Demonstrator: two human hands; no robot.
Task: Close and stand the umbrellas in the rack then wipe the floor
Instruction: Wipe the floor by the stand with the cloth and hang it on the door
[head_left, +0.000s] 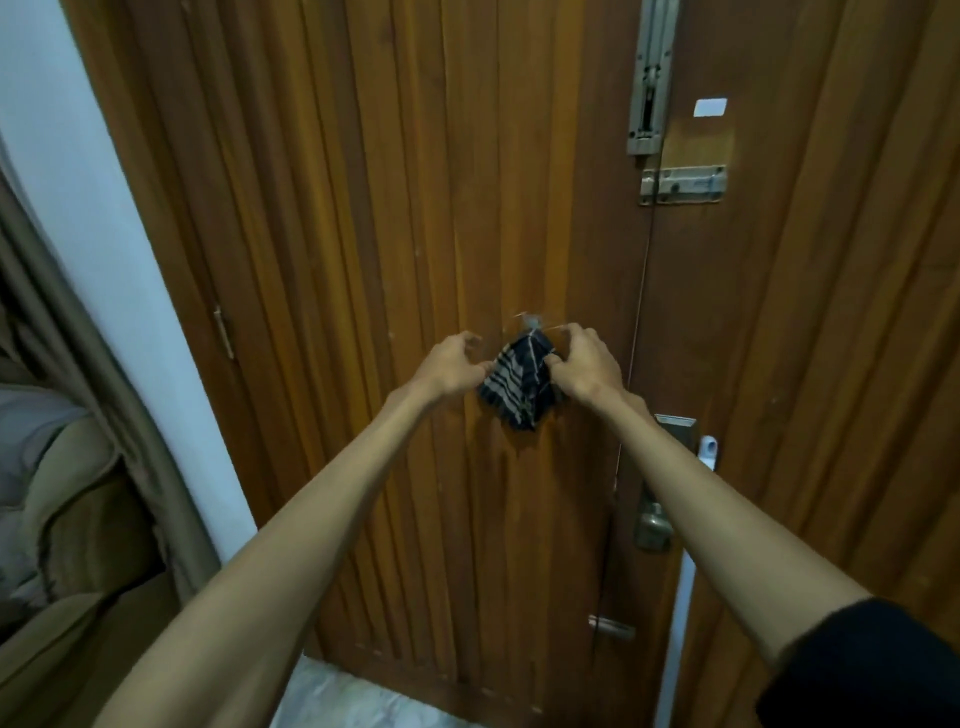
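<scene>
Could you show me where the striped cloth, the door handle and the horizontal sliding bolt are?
striped cloth (511, 387): head view, middle of its hanging fold.
door handle (652, 526): head view, its metal lever.
horizontal sliding bolt (683, 184): head view, its bar.

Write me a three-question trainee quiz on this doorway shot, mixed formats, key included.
1. True or false: the striped cloth lies on the floor.
2. The left hand and right hand are: A. both gripping the cloth; B. both on the door handle; C. hanging idle.
3. Fill in: the cloth hangs against a wooden ___.
Key: 1 false; 2 A; 3 door.
</scene>
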